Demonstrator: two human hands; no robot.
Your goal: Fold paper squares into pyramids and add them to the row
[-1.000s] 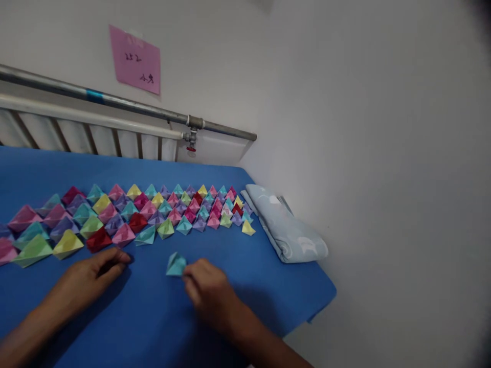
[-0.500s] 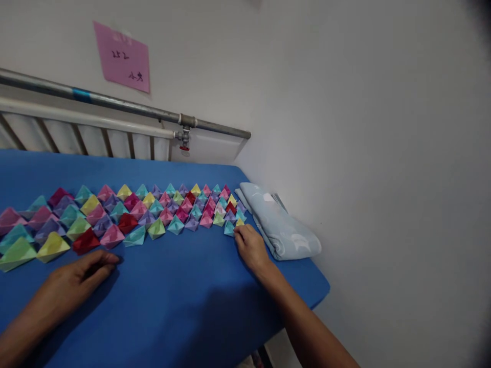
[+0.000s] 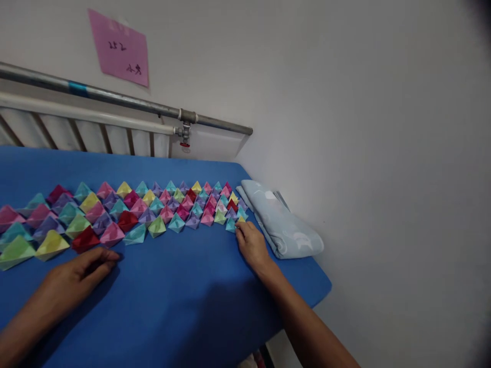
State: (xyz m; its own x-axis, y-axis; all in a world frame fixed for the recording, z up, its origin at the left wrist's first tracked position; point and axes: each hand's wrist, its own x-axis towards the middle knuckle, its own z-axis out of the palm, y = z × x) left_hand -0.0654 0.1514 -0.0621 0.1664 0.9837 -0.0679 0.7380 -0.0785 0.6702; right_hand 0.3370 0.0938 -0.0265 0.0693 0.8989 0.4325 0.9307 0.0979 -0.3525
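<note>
Small folded paper boats in pink, teal, purple, yellow, green and red stand in several staggered rows on a blue tabletop. At the right end of the front rows, my right hand has its fingers closed at a yellow paper boat, mostly hidden behind them. Its fingertips are also close beside a teal boat. My left hand rests on the tabletop in front of a red boat and a pink boat. Its thumb and fingers are loosely apart, with nothing between them.
A folded pale blue patterned cloth lies at the table's right end, against the wall. Behind the table are a white radiator and a metal pipe with a valve. A pink paper note hangs above.
The view has tilted down slightly, so the note and pipe sit a little higher. Both hands stay in nearly the same places; the boats look unchanged.
</note>
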